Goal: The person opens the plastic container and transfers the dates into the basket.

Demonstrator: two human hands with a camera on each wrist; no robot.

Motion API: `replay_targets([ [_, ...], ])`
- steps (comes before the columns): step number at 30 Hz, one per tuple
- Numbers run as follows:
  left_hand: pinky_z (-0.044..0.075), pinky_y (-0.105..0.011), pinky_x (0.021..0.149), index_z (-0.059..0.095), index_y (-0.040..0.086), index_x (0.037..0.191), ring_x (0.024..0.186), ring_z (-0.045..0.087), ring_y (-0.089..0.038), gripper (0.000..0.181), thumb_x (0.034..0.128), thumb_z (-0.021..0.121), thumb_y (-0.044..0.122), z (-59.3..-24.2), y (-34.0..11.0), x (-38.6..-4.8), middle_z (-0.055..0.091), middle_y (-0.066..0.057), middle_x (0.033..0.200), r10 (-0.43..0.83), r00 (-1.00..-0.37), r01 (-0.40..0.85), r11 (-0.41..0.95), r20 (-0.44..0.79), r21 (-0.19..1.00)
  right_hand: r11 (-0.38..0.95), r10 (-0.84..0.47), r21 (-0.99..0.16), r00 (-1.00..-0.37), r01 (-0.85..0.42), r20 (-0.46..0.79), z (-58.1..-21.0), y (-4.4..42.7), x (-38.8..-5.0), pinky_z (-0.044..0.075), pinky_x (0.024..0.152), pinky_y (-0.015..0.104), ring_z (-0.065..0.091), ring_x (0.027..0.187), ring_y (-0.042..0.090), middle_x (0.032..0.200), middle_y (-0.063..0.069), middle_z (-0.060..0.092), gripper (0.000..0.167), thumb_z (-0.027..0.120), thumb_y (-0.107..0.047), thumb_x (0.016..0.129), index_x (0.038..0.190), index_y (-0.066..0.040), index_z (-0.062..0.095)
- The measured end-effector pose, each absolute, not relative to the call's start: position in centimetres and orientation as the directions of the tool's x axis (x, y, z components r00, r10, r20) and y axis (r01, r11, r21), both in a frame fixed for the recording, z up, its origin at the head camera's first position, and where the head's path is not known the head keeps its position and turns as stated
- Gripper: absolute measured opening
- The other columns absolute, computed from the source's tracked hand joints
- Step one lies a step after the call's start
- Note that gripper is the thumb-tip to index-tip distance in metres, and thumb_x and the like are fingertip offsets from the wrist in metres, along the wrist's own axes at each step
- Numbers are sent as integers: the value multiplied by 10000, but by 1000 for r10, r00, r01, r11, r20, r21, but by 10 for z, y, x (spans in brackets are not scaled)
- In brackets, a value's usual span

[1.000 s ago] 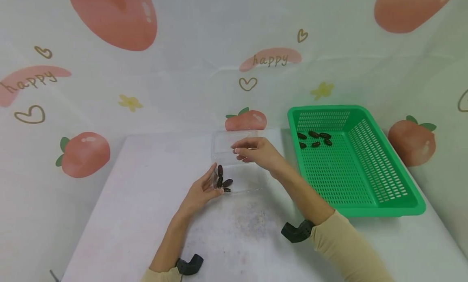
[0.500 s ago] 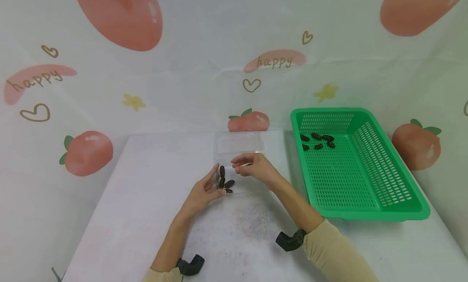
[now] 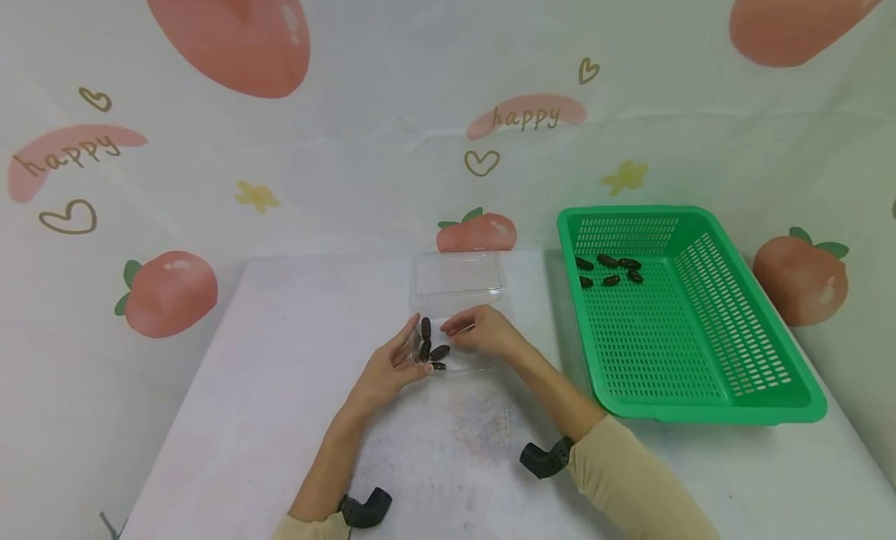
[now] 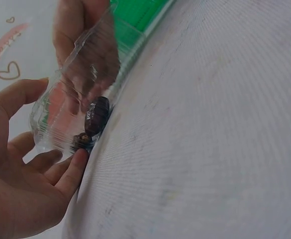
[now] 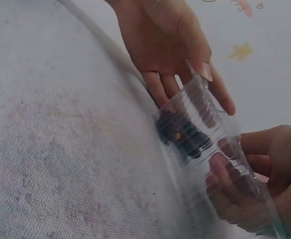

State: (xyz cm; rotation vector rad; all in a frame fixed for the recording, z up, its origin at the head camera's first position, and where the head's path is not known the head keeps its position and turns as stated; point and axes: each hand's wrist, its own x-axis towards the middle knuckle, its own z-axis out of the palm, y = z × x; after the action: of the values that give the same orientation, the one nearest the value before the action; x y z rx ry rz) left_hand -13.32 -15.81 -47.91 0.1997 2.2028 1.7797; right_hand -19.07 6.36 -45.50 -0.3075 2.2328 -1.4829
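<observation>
A clear plastic box stands on the table, its hinged lid laid back toward the wall. Several dark brown dates lie inside along its left side. My left hand holds that side: the thumb is at the rim in the right wrist view, and the fingers are around the wall. My right hand reaches into the box from the right, with loosely bent fingers just right of the dates. I see nothing between its fingers, though the plastic blurs the fingertips in the wrist views.
A green slotted basket stands to the right, with several more dates in its far left corner. A white cloth covers the table. Behind it hangs a printed wall sheet. Each wrist carries a black camera.
My right hand has come down and toward me, from over the lid into the box. My left hand stays on the box's left side, and the dates lie as before.
</observation>
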Motion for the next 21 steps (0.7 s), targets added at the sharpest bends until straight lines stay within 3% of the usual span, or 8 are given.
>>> replay_targets([
  [8,343,-403,1133,254,203,1591,1452,273,-323,879,879,762,116,-481,-157,-133,190,-68,1634,301,-942,-82,214,-146,973,501,-392,-862,-868,77,-305,-458,59,-192,510,700,211,635,845,88,987,26,757,303,748,21,779,1072,-50,777],
  [21,357,-390,1122,267,223,1588,1452,279,-316,867,881,754,98,-482,-158,-133,205,-52,1632,299,-944,-79,201,-138,976,580,-412,-814,-865,-8,-286,-460,52,-195,483,655,186,586,729,55,824,-28,731,310,791,11,714,1003,-98,805],
])
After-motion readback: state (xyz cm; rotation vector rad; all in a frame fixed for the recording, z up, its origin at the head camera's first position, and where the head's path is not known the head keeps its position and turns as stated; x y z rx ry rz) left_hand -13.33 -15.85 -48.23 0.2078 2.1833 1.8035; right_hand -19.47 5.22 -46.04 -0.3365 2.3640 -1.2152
